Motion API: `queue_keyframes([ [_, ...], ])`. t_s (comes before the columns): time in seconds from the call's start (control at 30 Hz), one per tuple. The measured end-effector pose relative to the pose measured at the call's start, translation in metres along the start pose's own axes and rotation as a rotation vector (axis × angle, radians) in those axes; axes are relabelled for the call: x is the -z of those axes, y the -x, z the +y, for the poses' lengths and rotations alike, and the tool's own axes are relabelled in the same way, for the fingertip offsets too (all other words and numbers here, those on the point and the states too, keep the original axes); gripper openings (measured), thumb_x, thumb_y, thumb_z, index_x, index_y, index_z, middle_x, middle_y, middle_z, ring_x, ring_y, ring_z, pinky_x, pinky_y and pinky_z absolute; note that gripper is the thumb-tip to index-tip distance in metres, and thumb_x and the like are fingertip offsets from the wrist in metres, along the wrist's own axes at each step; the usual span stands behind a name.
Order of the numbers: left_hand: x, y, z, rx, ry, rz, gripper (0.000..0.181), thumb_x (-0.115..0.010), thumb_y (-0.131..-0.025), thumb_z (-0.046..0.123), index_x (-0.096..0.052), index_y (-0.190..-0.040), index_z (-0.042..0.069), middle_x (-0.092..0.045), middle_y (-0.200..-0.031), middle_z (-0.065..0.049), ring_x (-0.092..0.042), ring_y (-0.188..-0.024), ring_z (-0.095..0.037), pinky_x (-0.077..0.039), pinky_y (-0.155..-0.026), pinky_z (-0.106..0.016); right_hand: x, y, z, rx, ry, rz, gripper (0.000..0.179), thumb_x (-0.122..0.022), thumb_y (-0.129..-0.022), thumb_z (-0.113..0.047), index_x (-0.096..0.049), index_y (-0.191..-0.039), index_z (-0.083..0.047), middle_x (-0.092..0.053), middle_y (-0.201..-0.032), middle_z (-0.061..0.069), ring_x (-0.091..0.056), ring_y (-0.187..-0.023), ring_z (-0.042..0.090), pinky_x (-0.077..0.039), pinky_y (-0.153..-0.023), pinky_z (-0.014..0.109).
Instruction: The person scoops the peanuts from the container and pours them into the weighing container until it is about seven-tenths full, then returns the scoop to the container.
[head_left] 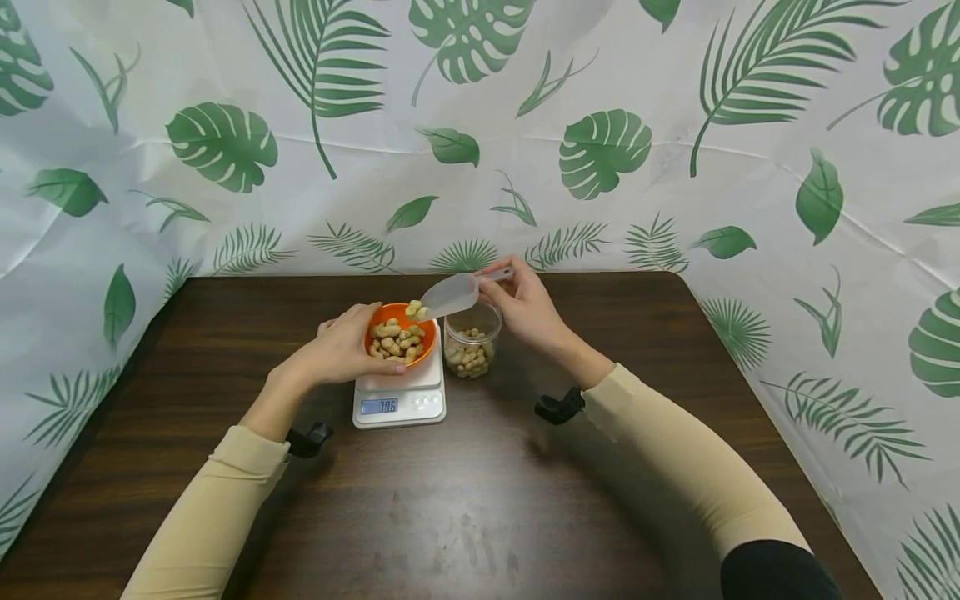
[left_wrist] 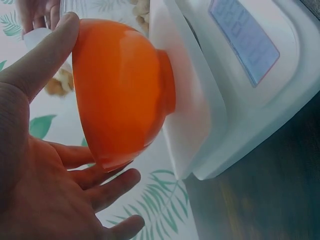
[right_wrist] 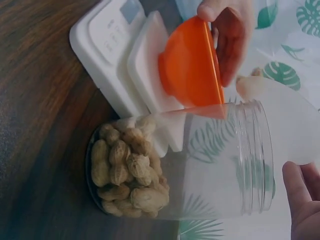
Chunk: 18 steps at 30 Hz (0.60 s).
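Observation:
An orange bowl (head_left: 390,312) holding peanuts sits on a white digital scale (head_left: 405,408), whose display reads about 79.6. My left hand (head_left: 348,343) grips the bowl from its left side, thumb and fingertips at the rim in the left wrist view. With my right hand (head_left: 521,304) I pinch the handle of a translucent scoop (head_left: 452,295). The scoop tilts down to the left, and a few peanuts (head_left: 416,310) lie at its lip, over the bowl's edge. Just below the scoop stands an open clear jar (right_wrist: 210,165), with peanuts (right_wrist: 132,172) in its lower part.
The jar stands right beside the scale on a dark wooden table (head_left: 480,500). Behind the table hangs a white cloth (head_left: 510,167) printed with green leaves, close to the table's back edge.

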<state>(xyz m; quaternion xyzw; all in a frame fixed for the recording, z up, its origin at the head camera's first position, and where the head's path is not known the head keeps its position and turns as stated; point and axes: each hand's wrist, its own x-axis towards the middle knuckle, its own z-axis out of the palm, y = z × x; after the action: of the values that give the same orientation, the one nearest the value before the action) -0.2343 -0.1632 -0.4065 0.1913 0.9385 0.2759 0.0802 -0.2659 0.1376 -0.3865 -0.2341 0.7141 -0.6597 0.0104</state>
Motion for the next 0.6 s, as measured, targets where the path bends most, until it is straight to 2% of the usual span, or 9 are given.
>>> queue_keyframes([
  [0.27, -0.001, -0.001, -0.001, 0.01, -0.003, -0.004, 0.116, -0.086, -0.078, 0.055, -0.028, -0.157, -0.007, -0.043, -0.151, -0.025, -0.04, -0.138, -0.039, -0.026, -0.106, -0.069, 0.006, 0.002, -0.005, 0.007, 0.062, -0.004, 0.023, -0.054, -0.107, -0.007, -0.049, -0.124, 0.007, -0.059, -0.13, 0.022, -0.066, -0.11, 0.034, -0.05, -0.097, 0.055],
  [0.6, -0.001, 0.0, -0.001, 0.005, -0.001, -0.002, 0.117, -0.085, -0.079, 0.055, -0.027, -0.157, -0.009, -0.043, -0.151, -0.027, -0.041, -0.137, -0.039, -0.026, -0.105, -0.069, 0.022, 0.007, -0.008, 0.066, 0.049, -0.003, 0.021, -0.053, -0.106, -0.003, -0.049, -0.123, 0.01, -0.057, -0.129, 0.023, -0.067, -0.108, 0.026, -0.054, -0.095, 0.043],
])
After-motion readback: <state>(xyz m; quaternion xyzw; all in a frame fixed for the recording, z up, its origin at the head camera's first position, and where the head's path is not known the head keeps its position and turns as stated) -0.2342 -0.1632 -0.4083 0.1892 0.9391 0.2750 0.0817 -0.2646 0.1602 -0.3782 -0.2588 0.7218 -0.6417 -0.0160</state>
